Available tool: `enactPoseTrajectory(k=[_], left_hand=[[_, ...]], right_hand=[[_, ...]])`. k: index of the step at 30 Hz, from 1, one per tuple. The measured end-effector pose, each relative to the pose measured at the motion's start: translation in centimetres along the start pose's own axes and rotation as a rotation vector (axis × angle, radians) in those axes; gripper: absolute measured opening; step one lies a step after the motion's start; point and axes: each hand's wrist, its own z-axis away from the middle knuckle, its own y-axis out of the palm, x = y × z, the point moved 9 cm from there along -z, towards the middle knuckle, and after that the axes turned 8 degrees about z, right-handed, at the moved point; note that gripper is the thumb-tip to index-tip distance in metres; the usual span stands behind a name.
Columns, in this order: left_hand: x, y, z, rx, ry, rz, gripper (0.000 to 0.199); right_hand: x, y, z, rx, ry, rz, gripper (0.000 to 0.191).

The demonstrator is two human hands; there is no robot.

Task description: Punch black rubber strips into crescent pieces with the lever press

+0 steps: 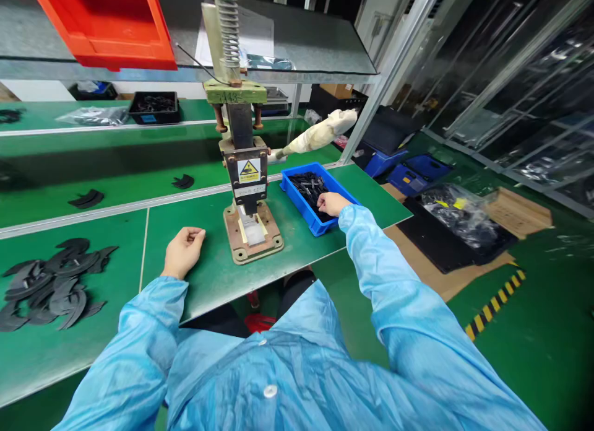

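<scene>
My right hand [333, 204] reaches into a blue bin [316, 225] with its fingers pinched at the small black plastic pieces [309, 186] inside; the fingertips seem closed on one of them. Over the green tabletop, left of the hand press, my left hand [184, 251] is curled closed, and nothing shows in it. Between my hands stands the hand press [244, 158], with a spring on top and a warning label in front. Its base plate [253, 248] carries a pale metal fixture [253, 230] under the ram. The wrapped press lever [320, 134] points up to the right.
Curved black parts [55, 282] lie piled at the left. Two smaller groups of curved parts [86, 199] [183, 181] sit farther back. A red bin [109, 28] overhangs from the shelf. Behind stands a black tray [154, 108]. Cardboard [417, 257] and plastic bags lie on the right floor.
</scene>
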Motion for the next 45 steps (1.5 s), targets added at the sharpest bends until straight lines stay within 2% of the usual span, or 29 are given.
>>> enactPoseTrajectory(k=[6, 9, 13, 16, 18, 20, 22, 27, 29, 31, 33, 37, 45], left_hand=[[0.2, -0.1, -0.1, -0.002, -0.017, 0.026, 0.041], [0.4, -0.1, -0.1, -0.01, -0.029, 0.039, 0.039], [0.5, -0.1, -0.1, -0.012, -0.038, 0.093, 0.036], [0.2, -0.3, -0.2, -0.037, -0.033, 0.152, 0.033], [-0.5, -0.5, 0.3, -0.08, -0.023, 0.209, 0.031], [-2.2, -0.5, 1.6, -0.127, 0.025, 0.261, 0.03], [-5.3, 0.2, 4.1, -0.12, 0.124, 0.287, 0.03], [-15.7, 4.6, 12.5, 0.169, 0.433, 0.308, 0.024], [-18.4, 6.2, 15.1, 0.282, 0.521, 0.303, 0.026], [-19.6, 7.0, 16.6, 0.339, 0.58, 0.289, 0.025], [-19.5, 7.0, 17.3, 0.331, 0.601, 0.276, 0.018], [-17.8, 6.2, 17.5, 0.263, 0.549, 0.269, 0.01], [-16.3, 5.8, 17.8, 0.246, 0.481, 0.267, 0.014]], right_hand=[[-2.3, -1.4, 1.9, -0.209, -0.045, -0.229, 0.019], [-2.8, -1.7, 3.5, -0.293, -0.053, -0.348, 0.027], [-2.3, -2.5, 5.6, -0.404, -0.1, -0.523, 0.039], [-1.4, -3.0, 7.3, -0.48, -0.139, -0.683, 0.025], [-0.2, -2.9, 8.8, -0.499, -0.177, -0.801, 0.024], [1.8, -2.4, 10.5, -0.501, -0.227, -0.907, 0.032], [4.6, -1.6, 12.4, -0.478, -0.276, -0.988, 0.04], [12.8, 1.1, 17.0, -0.292, -0.423, -1.322, 0.036], [15.4, 2.0, 18.1, -0.205, -0.446, -1.397, 0.032], [17.3, 3.0, 18.8, -0.126, -0.449, -1.414, 0.032], [18.4, 4.0, 19.1, -0.067, -0.439, -1.423, 0.034], [19.2, 5.6, 19.3, 0.001, -0.429, -1.451, 0.037], [19.6, 7.1, 19.6, -0.018, -0.452, -1.405, 0.036]])
